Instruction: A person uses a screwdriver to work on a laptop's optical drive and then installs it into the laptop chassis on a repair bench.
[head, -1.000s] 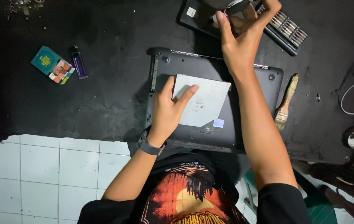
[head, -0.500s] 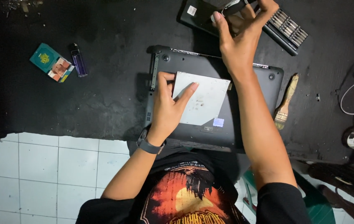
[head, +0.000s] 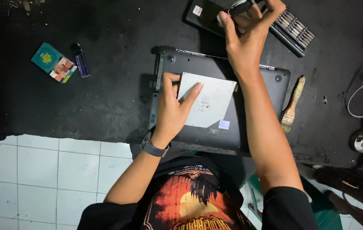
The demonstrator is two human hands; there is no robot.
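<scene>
A black worktop [head: 105, 106] is seen, its near edge meeting white floor tiles [head: 41, 170]; open room lies left. An upturned laptop [head: 258, 127] is centred, long axis left-right. The left hand [head: 174, 108] is pressed, fingers spread, on a tilted grey plate [head: 209, 102]. The right hand [head: 247, 36] is closed on a dark tool [head: 237, 7] at the far edge, beside a bit set [head: 293, 30]. A brush [head: 293, 103] lies right; a lighter [head: 81, 59] and small packet [head: 53, 61] left.

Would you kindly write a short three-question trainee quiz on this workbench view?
1. True or false: the left hand rests on the flat grey metal drive lying on the upturned dark grey laptop.
2. Which lies right of the laptop? A. wooden-handled brush B. purple lighter
3. Where does the right hand reach?

Key: 1 true. 2 A. 3 The black screwdriver-bit case, beyond the laptop.
</scene>
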